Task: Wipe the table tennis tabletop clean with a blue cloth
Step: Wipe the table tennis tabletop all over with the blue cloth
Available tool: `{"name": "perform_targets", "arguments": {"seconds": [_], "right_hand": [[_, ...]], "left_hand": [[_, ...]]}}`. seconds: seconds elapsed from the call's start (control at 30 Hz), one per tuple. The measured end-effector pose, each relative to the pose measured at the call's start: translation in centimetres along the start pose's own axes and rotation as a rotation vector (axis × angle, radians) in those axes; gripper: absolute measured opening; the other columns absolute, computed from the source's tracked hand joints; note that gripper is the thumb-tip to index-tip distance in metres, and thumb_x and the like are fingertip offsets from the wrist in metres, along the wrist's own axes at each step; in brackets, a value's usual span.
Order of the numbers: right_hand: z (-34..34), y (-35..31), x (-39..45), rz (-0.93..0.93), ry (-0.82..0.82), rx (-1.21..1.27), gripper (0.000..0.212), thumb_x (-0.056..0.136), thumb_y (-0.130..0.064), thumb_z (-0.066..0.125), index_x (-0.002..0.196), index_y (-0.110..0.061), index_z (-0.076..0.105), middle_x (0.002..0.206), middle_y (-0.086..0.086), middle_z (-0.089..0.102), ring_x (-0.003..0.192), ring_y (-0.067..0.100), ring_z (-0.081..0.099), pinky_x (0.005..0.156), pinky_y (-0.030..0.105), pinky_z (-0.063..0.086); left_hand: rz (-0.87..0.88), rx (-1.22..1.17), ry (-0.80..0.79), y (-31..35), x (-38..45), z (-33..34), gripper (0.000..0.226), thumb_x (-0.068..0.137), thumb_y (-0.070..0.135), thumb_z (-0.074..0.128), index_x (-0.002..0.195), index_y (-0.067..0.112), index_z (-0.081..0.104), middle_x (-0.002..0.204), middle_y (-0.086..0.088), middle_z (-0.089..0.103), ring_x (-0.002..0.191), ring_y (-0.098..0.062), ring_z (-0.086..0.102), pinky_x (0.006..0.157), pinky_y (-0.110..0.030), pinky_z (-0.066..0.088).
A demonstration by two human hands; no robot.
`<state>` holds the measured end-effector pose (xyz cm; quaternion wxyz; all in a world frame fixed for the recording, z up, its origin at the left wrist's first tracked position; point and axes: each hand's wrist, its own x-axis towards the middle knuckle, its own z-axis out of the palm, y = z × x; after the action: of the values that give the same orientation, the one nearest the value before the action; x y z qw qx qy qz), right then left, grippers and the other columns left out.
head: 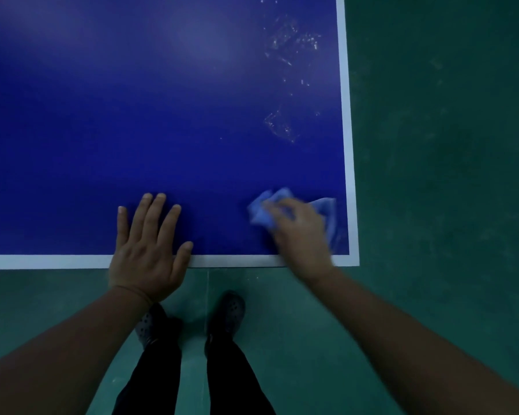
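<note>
I see the right hand [300,232] at the near right corner of the surface [162,115], its fingers [277,206] curled over the crumpled cloth [324,209] and pressing it down; motion blur hides finer detail. The left hand [147,253] lies flat, fingers spread and holding nothing, across the white edge line [42,261]. Whitish smears [288,49] mark the far right area.

one tabletop [162,115], one cloth [324,208], two hands [146,250], two shoes [232,310].
</note>
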<state>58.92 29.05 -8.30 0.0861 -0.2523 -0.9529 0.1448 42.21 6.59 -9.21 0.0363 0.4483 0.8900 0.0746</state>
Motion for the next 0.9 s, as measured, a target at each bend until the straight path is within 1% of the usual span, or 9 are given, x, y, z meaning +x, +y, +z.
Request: {"name": "perform_targets", "arguments": {"seconds": [0.13, 0.2, 0.33, 0.43, 0.47, 0.57, 0.63, 0.8, 0.9], "right_hand": [[-2.6, 6.9, 2.9, 0.442, 0.154, -0.109, 0.035, 0.096, -0.020, 0.062, 0.131, -0.016, 0.065, 0.124, 0.020, 0.061, 0.101, 0.039, 0.057, 0.085, 0.043, 0.046], [-2.0, 4.7, 4.0, 0.454, 0.187, -0.119, 0.036, 0.095, -0.017, 0.062, 0.131, -0.016, 0.065, 0.125, 0.019, 0.061, 0.102, 0.038, 0.057, 0.085, 0.043, 0.046], [1.0, -4.5, 1.9, 0.012, -0.064, 0.086, 0.032, 0.099, -0.029, 0.049, 0.126, -0.024, 0.064, 0.122, 0.006, 0.063, 0.104, 0.023, 0.057, 0.089, 0.038, 0.048], [-0.2, -2.7, 0.3, -0.286, -0.124, 0.063, 0.035, 0.092, -0.017, 0.057, 0.126, -0.018, 0.068, 0.122, 0.011, 0.064, 0.102, 0.027, 0.058, 0.084, 0.037, 0.045], [-0.9, -0.5, 0.8, -0.200, -0.093, 0.046, 0.033, 0.092, -0.012, 0.060, 0.123, -0.014, 0.069, 0.121, 0.013, 0.065, 0.103, 0.029, 0.060, 0.086, 0.039, 0.048], [-2.9, 4.5, 1.9, 0.395, 0.092, -0.022, 0.032, 0.096, -0.017, 0.061, 0.126, -0.008, 0.067, 0.124, 0.020, 0.061, 0.108, 0.040, 0.057, 0.093, 0.045, 0.046], [-2.0, 3.4, 1.6, 0.534, 0.189, -0.074, 0.033, 0.096, -0.017, 0.062, 0.128, -0.010, 0.064, 0.122, 0.020, 0.060, 0.104, 0.039, 0.056, 0.088, 0.047, 0.047], [3.6, -7.1, 2.9, 0.140, 0.154, 0.003, 0.034, 0.092, -0.017, 0.056, 0.124, -0.010, 0.064, 0.121, 0.015, 0.062, 0.098, 0.028, 0.053, 0.083, 0.041, 0.046], [6.0, -12.7, 7.3, 0.043, 0.116, 0.038, 0.040, 0.089, -0.019, 0.056, 0.129, -0.015, 0.059, 0.132, 0.006, 0.057, 0.105, 0.026, 0.052, 0.084, 0.042, 0.047]], "left_hand": [[0.013, -0.003, -0.005, -0.1, -0.1, 0.2, 0.070, 0.096, 0.051, 0.027, 0.145, 0.003, 0.042, 0.156, -0.020, 0.031, 0.149, -0.035, 0.020, 0.121, -0.057, 0.002], [0.016, -0.009, -0.009, -0.3, -0.1, 0.2, 0.071, 0.097, 0.053, 0.025, 0.146, 0.004, 0.040, 0.157, -0.020, 0.030, 0.150, -0.034, 0.019, 0.121, -0.057, 0.002], [0.004, -0.098, 0.027, -0.4, -0.3, -0.2, 0.065, 0.097, 0.048, 0.030, 0.144, 0.005, 0.043, 0.157, -0.020, 0.029, 0.150, -0.033, 0.017, 0.122, -0.055, 0.002], [-0.026, -0.166, 0.092, -1.1, -0.6, -0.8, 0.059, 0.095, 0.042, 0.036, 0.141, 0.006, 0.045, 0.156, -0.021, 0.031, 0.149, -0.035, 0.020, 0.121, -0.058, 0.005], [-0.043, -0.167, 0.105, -1.5, -0.8, -1.0, 0.058, 0.094, 0.041, 0.037, 0.141, 0.006, 0.045, 0.156, -0.020, 0.031, 0.149, -0.035, 0.020, 0.121, -0.058, 0.005], [-0.086, -0.149, 0.109, -2.8, -1.0, -1.6, 0.058, 0.094, 0.040, 0.038, 0.140, 0.005, 0.048, 0.155, -0.022, 0.032, 0.148, -0.037, 0.022, 0.121, -0.059, 0.006], [-0.103, -0.130, 0.089, -3.4, -0.3, -1.6, 0.059, 0.094, 0.040, 0.037, 0.139, 0.004, 0.049, 0.154, -0.023, 0.032, 0.147, -0.038, 0.024, 0.120, -0.060, 0.006], [-0.148, -0.129, 0.087, -3.5, 0.7, -1.2, 0.066, 0.094, 0.043, 0.036, 0.145, 0.002, 0.040, 0.156, -0.024, 0.028, 0.148, -0.039, 0.021, 0.121, -0.057, 0.005], [-0.149, -0.137, 0.127, -3.7, 0.6, -0.9, 0.066, 0.095, 0.041, 0.037, 0.147, 0.001, 0.036, 0.155, -0.024, 0.029, 0.147, -0.040, 0.023, 0.122, -0.056, 0.008]]}}
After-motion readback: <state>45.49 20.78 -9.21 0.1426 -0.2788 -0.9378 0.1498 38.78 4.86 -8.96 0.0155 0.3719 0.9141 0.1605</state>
